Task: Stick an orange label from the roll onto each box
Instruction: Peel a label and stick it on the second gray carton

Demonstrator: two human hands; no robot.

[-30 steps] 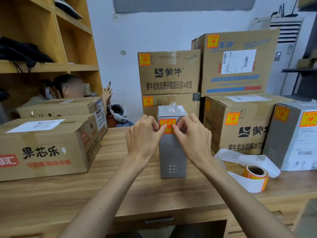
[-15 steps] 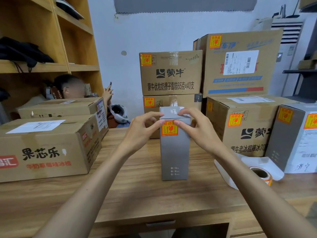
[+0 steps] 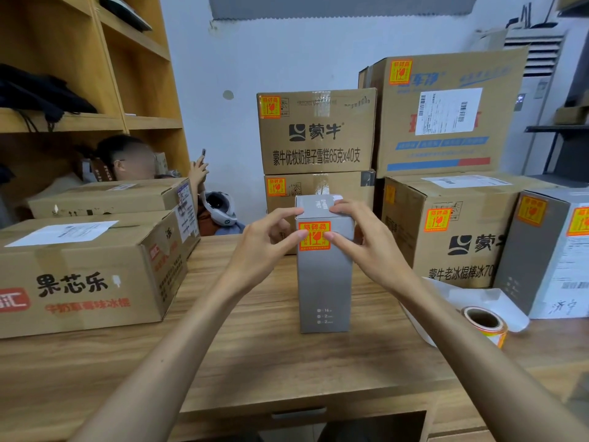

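Observation:
A tall grey box [image 3: 323,288] stands upright at the middle of the wooden table [image 3: 255,362]. An orange label [image 3: 315,236] sits near the top of its front face. My left hand [image 3: 264,240] holds the box's upper left corner, thumb on the label's left edge. My right hand [image 3: 366,244] holds the upper right corner, fingers over the top and thumb on the label's right edge. The roll of orange labels [image 3: 486,323] lies on the table to the right, trailing white backing paper.
Two brown cartons [image 3: 79,272] without orange labels sit on the left. Labelled cartons [image 3: 315,132] are stacked behind the grey box and to the right, beside another labelled grey box [image 3: 541,250]. A person [image 3: 127,157] sits behind the left cartons, under wooden shelves.
My thumbs met over the label's middle a second ago; they have slid apart to its left and right edges, and my fingers now reach over the box top.

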